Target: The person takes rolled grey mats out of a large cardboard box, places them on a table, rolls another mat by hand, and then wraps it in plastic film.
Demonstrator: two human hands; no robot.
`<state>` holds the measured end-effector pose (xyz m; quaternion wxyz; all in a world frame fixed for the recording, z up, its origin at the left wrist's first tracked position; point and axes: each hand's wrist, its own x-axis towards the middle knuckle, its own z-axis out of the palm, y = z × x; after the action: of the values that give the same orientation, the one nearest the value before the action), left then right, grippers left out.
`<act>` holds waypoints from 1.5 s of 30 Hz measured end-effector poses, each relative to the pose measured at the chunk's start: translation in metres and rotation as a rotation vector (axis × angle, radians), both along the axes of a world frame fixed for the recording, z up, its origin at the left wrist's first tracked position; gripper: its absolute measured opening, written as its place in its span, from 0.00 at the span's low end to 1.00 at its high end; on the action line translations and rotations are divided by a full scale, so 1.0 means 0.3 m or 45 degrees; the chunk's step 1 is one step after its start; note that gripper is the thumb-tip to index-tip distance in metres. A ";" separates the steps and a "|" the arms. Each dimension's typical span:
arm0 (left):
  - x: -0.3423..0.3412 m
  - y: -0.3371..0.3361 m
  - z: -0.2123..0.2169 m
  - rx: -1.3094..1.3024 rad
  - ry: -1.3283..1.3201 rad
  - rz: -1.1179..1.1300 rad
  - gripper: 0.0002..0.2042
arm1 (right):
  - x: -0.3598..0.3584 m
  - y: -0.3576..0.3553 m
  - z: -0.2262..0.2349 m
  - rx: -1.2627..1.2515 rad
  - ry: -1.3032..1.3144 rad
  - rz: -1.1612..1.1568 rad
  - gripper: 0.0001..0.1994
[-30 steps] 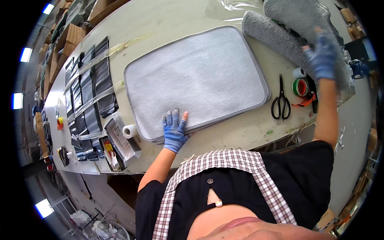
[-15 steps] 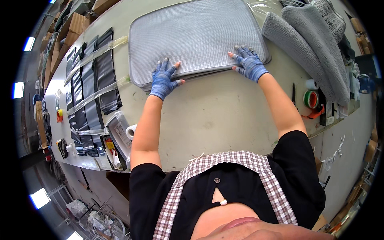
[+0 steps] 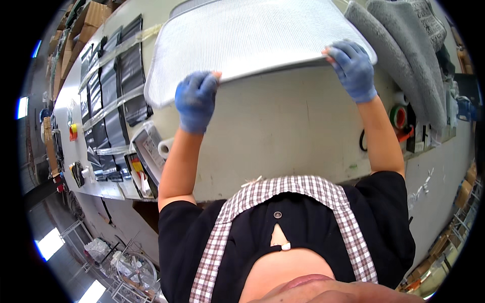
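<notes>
A light grey mat (image 3: 257, 38) with rounded corners and a bound rim hangs raised above the table, its near edge pinched in both hands. My left hand (image 3: 195, 101), in a blue fingertip-less glove, is closed on that edge left of its middle. Toward the near right corner, my right hand (image 3: 352, 70), gloved alike, grips the same edge. Part of another grey mat (image 3: 188, 7) shows beneath, past the far left edge; the rest of what lies under is hidden.
Black plastic bags (image 3: 115, 93) lie taped down on the left of the table (image 3: 273, 131). A grey plastic tray (image 3: 147, 146) and a white roll (image 3: 165, 148) stand near the left front. Thick grey fabric pieces (image 3: 391, 60) and a tape roll (image 3: 398, 117) are at the right.
Both hands lay flat and spread on the mat; now they have closed on its near edge and lifted it. The mat has come up and nearer, and the right hand has moved rightward.
</notes>
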<state>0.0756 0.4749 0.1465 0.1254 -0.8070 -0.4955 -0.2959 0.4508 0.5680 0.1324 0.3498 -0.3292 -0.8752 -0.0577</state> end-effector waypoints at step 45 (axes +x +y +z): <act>0.171 -0.807 -0.416 -0.535 -0.397 0.409 0.15 | -0.108 -0.887 -0.451 -0.290 -0.161 -0.237 0.10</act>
<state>0.1268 0.2328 0.0216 -0.0766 -0.6715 -0.6803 -0.2835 0.4185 0.3019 -0.0029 0.2475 -0.4422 -0.8620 -0.0109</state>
